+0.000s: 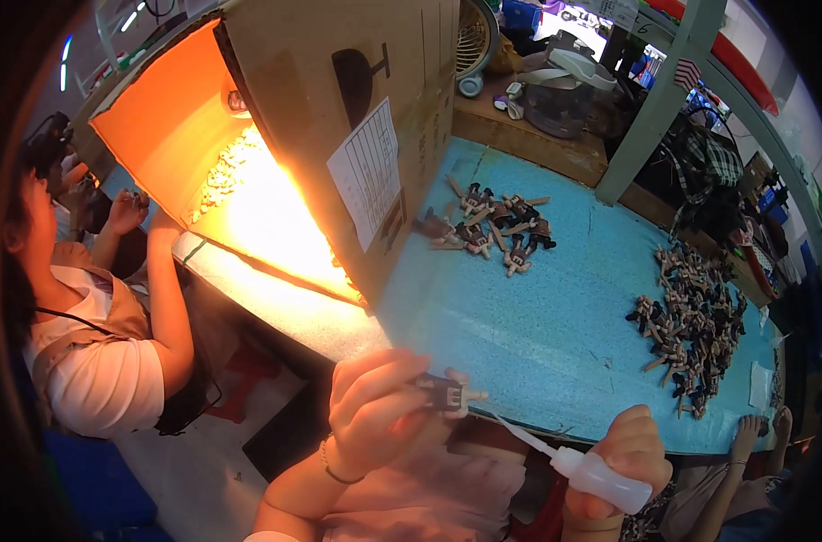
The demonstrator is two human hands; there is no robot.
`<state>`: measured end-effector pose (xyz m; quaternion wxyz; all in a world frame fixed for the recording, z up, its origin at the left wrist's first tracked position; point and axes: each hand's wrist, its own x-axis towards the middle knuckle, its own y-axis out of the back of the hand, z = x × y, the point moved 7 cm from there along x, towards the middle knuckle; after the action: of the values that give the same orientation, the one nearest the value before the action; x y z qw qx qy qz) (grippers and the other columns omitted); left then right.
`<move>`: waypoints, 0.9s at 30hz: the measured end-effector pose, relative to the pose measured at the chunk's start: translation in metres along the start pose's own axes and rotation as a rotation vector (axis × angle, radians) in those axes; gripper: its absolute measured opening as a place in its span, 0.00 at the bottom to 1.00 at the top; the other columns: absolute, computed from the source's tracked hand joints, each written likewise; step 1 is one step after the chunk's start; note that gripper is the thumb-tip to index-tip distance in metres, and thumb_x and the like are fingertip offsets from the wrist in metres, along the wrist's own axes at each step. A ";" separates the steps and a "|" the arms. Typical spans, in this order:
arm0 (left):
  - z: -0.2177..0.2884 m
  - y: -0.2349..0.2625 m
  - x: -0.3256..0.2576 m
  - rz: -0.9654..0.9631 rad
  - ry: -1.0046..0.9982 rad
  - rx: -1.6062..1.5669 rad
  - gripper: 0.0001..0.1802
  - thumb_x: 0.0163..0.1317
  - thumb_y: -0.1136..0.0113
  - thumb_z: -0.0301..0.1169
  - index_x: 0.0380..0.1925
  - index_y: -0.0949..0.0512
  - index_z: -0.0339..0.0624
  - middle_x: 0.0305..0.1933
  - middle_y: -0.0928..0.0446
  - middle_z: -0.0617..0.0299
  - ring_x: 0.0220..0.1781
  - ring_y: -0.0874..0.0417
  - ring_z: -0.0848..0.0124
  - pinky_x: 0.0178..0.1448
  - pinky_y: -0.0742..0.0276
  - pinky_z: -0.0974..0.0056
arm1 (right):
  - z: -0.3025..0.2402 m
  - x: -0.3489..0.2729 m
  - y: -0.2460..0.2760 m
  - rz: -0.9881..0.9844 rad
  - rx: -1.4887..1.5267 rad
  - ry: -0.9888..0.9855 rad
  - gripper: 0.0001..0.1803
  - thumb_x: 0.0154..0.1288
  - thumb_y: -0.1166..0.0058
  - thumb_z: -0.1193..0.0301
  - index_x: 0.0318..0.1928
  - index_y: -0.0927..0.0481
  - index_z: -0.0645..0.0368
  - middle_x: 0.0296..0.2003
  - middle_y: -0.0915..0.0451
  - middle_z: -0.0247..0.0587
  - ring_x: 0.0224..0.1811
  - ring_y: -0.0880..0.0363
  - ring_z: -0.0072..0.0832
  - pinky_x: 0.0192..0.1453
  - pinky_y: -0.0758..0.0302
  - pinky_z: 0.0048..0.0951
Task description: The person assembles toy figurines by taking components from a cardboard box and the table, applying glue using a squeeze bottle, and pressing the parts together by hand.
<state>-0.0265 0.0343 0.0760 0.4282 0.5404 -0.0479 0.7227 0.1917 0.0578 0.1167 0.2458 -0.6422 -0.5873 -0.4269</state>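
Between the fingers of my left hand (375, 406) is a small toy figure (447, 395) with a dark body and pale limbs, held above the near table edge. My right hand (630, 452) grips a white squeeze bottle (601, 477) with a long thin nozzle. The nozzle's tip points up and left toward the figure, a little apart from it. A small group of similar figures (517, 221) lies on the blue table (555, 334) beyond my hands. A larger pile of figures (691, 325) spreads over the table's right side.
A cardboard box (339, 117) stands at the left, its brightly lit inside holding many small pieces. Beside it a co-worker (104, 361) sits with raised hands. Another person's hands (754, 438) rest at the right table edge. A grey-green post (664, 99) rises behind the table.
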 end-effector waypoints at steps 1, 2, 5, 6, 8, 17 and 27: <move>0.000 0.000 0.000 0.004 -0.014 0.002 0.23 0.39 0.30 0.23 0.33 0.33 0.45 0.43 0.24 0.55 0.43 0.24 0.56 0.45 0.24 0.60 | -0.001 -0.001 0.001 -0.014 0.026 0.012 0.29 0.54 0.49 0.40 0.32 0.36 0.54 0.21 0.38 0.29 0.21 0.41 0.23 0.28 0.46 0.27; 0.001 0.000 0.001 0.003 -0.013 0.002 0.23 0.39 0.30 0.23 0.33 0.33 0.45 0.43 0.24 0.55 0.43 0.24 0.56 0.45 0.24 0.60 | -0.001 -0.002 0.000 -0.029 0.052 0.025 0.29 0.54 0.49 0.40 0.31 0.36 0.54 0.21 0.38 0.29 0.21 0.41 0.23 0.28 0.46 0.27; 0.005 0.001 0.004 0.013 -0.015 0.024 0.22 0.39 0.30 0.22 0.32 0.33 0.45 0.42 0.25 0.55 0.43 0.23 0.56 0.44 0.23 0.60 | -0.003 -0.001 -0.002 -0.065 0.028 -0.004 0.28 0.54 0.48 0.41 0.31 0.36 0.54 0.21 0.38 0.29 0.21 0.41 0.22 0.27 0.46 0.27; 0.005 0.001 0.005 0.008 -0.013 0.032 0.22 0.39 0.30 0.22 0.32 0.33 0.45 0.42 0.25 0.55 0.43 0.23 0.56 0.43 0.23 0.60 | -0.003 -0.001 -0.003 -0.064 0.027 -0.005 0.28 0.54 0.48 0.41 0.31 0.36 0.54 0.21 0.38 0.29 0.21 0.41 0.22 0.27 0.46 0.27; 0.005 0.001 0.005 0.002 -0.011 0.042 0.21 0.39 0.31 0.22 0.31 0.33 0.46 0.41 0.25 0.56 0.43 0.23 0.56 0.43 0.23 0.59 | -0.003 0.000 -0.004 -0.059 0.020 0.009 0.28 0.54 0.48 0.41 0.31 0.36 0.54 0.21 0.37 0.28 0.21 0.41 0.22 0.27 0.46 0.27; 0.004 0.002 0.004 0.054 -0.054 0.037 0.22 0.35 0.27 0.24 0.32 0.28 0.45 0.41 0.25 0.60 0.41 0.23 0.63 0.37 0.23 0.66 | -0.004 0.000 -0.005 -0.081 0.019 0.005 0.28 0.53 0.46 0.42 0.31 0.34 0.54 0.19 0.36 0.28 0.20 0.40 0.22 0.27 0.44 0.27; 0.004 0.003 0.004 0.034 -0.049 0.033 0.21 0.37 0.29 0.23 0.33 0.28 0.44 0.42 0.25 0.59 0.42 0.23 0.62 0.39 0.22 0.64 | -0.003 -0.003 -0.002 -0.080 0.051 -0.012 0.29 0.51 0.44 0.41 0.30 0.33 0.54 0.19 0.36 0.29 0.20 0.40 0.23 0.27 0.44 0.27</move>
<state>-0.0257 0.0321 0.0819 0.4057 0.5638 -0.0556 0.7172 0.1892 0.0540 0.1155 0.2412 -0.6141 -0.6248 -0.4175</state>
